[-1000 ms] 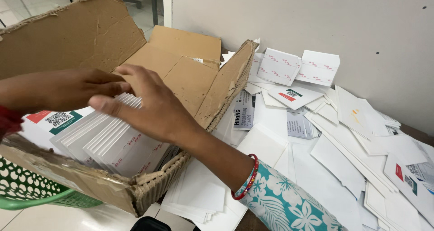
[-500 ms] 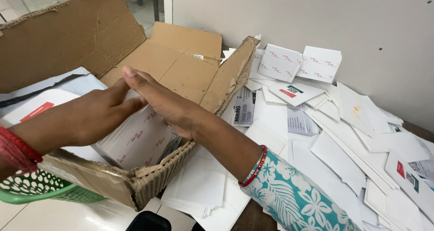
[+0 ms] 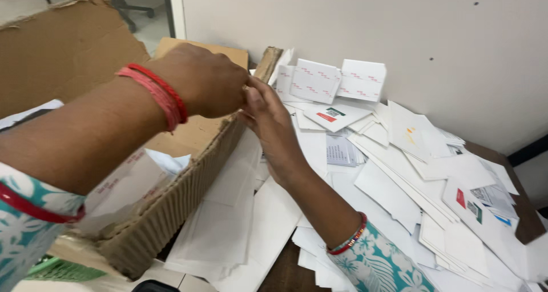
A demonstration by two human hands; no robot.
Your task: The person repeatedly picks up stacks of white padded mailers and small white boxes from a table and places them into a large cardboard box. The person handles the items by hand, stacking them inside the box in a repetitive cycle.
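Currently, both hands are meeting at the right-hand wall of the cardboard box [image 3: 171, 200], close to its far corner. The left hand [image 3: 208, 81] is reaching across the open box from the left, knuckles up and fingers curled under; red bangles [image 3: 162, 95] are sitting on its wrist. Whether those fingers are pinching the box edge or something else cannot be told, since the back of the hand is hiding them. The right hand [image 3: 274, 132] is coming up from the lower right, fingers extended and together, lying flat against the outer face of the box wall, with its fingertips touching the left hand. A beaded red bracelet [image 3: 348, 240] is circling the right wrist just above a teal floral sleeve [image 3: 379, 269].

The box is standing on the left part of the tabletop [image 3: 282, 275], flaps raised, with white printed envelopes [image 3: 123, 183] lying inside against its near wall. A green basket [image 3: 63, 269] is showing partly beneath the near corner of the box.

To the right of the box, a loose heap of white envelopes [image 3: 399, 178] is covering the tabletop up to the grey wall [image 3: 371, 23]. Two white envelopes with red markings [image 3: 337, 81] are leaning upright against that wall, just beyond the hands. Several flat white sheets [image 3: 228, 223] are lying directly beside the box wall, under the right forearm.
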